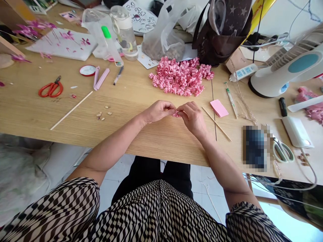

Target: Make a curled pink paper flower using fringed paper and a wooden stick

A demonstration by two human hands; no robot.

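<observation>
My left hand and my right hand meet over the table, their fingertips almost touching. Between them is a small pink paper flower, pinched from both sides and partly covered by the fingers. Just beyond lies a large heap of pink curled flowers. To the right of my right hand are a thin wooden stick and a stack of pink paper pieces. Several small pale shell-like bits lie left of my left hand.
Red-handled scissors, a long stick, and a red-rimmed lid lie at left. A water jug, glue bottle and plastic bag stand behind. Rightward are a white fan, a power strip and pale-handled scissors.
</observation>
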